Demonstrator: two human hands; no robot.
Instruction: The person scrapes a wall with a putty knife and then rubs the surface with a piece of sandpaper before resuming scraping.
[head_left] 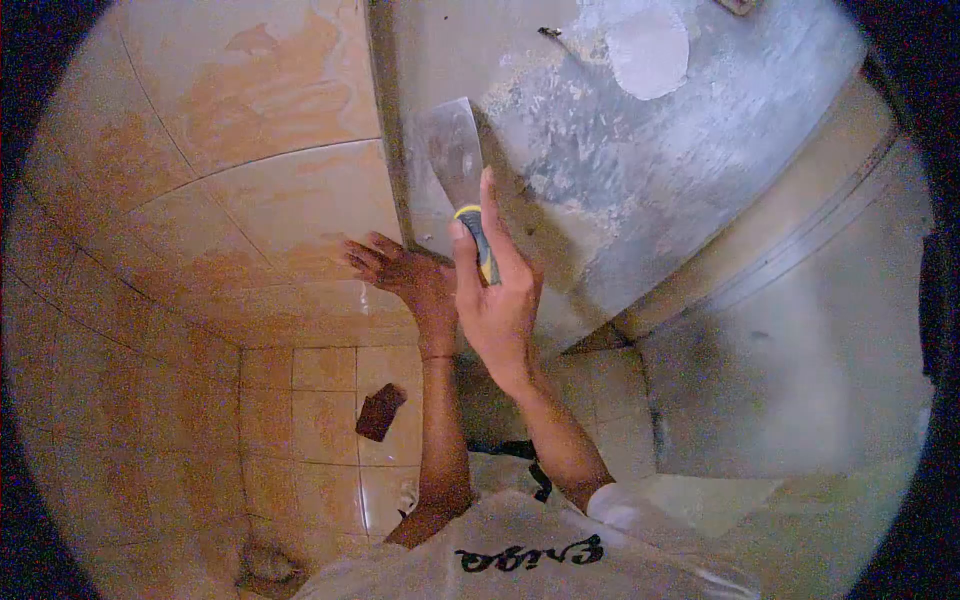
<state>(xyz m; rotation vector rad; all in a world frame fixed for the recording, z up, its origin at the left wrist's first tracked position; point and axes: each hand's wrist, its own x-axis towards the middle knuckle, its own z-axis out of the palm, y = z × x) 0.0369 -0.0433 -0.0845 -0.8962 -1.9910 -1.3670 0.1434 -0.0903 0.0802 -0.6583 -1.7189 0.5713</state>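
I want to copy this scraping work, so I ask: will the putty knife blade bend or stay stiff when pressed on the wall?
The putty knife has a thin, wide metal blade, so it probably flexes a little under pressure. The right hand holds it alone, so it seems light. Its yellow-black handle looks rubbery, likely not slippery.

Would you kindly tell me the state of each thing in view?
Grey wall: patchy, one white filler spot.
Knife: upright, blade against that wall.
Right hand: shut on the handle.
Left hand: open, flat on tiled wall.
Dark block: lying apart, untouched.
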